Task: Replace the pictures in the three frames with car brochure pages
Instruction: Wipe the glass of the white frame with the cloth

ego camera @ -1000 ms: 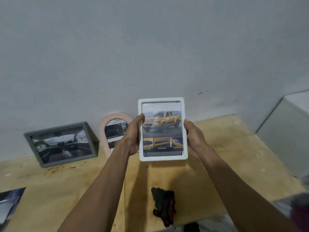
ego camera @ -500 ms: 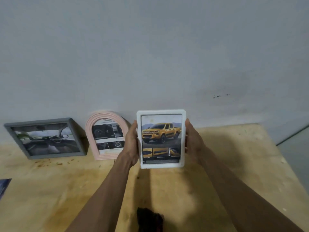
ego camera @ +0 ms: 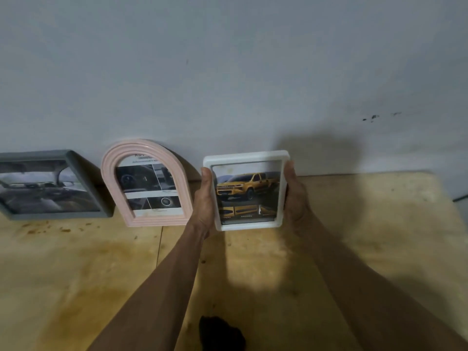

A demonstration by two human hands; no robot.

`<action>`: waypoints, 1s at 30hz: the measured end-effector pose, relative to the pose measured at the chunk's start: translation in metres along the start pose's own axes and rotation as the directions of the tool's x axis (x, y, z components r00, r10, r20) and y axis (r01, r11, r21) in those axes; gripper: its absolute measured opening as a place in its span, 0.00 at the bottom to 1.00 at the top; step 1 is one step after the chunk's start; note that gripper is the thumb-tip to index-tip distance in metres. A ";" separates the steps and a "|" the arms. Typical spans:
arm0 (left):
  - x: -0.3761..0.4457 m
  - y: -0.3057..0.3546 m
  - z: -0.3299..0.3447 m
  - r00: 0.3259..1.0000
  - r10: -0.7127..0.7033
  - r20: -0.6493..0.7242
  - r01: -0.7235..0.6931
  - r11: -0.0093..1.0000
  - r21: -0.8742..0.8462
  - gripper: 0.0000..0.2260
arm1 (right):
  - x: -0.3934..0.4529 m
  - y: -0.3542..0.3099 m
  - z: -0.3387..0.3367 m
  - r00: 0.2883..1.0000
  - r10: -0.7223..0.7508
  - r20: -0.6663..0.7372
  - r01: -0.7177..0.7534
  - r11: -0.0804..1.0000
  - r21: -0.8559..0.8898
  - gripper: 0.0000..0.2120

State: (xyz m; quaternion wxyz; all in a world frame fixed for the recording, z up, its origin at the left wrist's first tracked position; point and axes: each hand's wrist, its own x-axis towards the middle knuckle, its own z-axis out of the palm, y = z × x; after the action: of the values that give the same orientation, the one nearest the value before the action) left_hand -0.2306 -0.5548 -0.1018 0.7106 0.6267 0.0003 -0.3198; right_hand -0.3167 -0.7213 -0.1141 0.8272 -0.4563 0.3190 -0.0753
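Note:
I hold a white rectangular frame (ego camera: 246, 190) upright between both hands, close to the wall at the back of the wooden table (ego camera: 367, 236). It shows a brochure page with a yellow pickup. My left hand (ego camera: 205, 198) grips its left edge and my right hand (ego camera: 295, 196) grips its right edge. To its left a pink arched frame (ego camera: 145, 183) leans on the wall with a car-interior page inside. Further left a grey frame (ego camera: 50, 186) holds a dashboard picture, cut off by the view's left edge.
A dark crumpled cloth (ego camera: 221, 334) lies on the table at the bottom, between my forearms. The pale wall (ego camera: 228, 72) rises right behind the frames. The table's right edge shows at the far right.
Both hands have carried the white frame forward and down toward the wall, to the right of the pink frame. My view has shifted, so the grey frame sits partly out of view.

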 end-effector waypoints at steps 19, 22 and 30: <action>0.017 -0.028 -0.010 0.999 0.027 -0.020 -0.027 0.999 -0.024 0.48 | -0.002 0.022 0.010 0.932 -0.289 -0.221 0.275 0.957 -0.089 0.28; 0.018 -0.030 -0.012 1.000 0.018 0.002 -0.018 1.000 -0.021 0.51 | -0.002 0.022 0.010 0.930 -0.294 -0.222 0.279 0.955 -0.097 0.24; 0.014 -0.033 -0.015 1.000 -0.016 -0.002 0.016 1.000 0.015 0.48 | -0.005 0.022 0.009 0.935 -0.290 -0.203 0.270 0.955 -0.122 0.24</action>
State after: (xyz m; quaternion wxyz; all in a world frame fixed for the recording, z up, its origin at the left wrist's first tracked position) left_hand -0.2287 -0.5477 -0.1403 0.7034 0.6322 0.0038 -0.3249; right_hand -0.3190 -0.6998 -0.1262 0.7460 -0.5238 0.3428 -0.2272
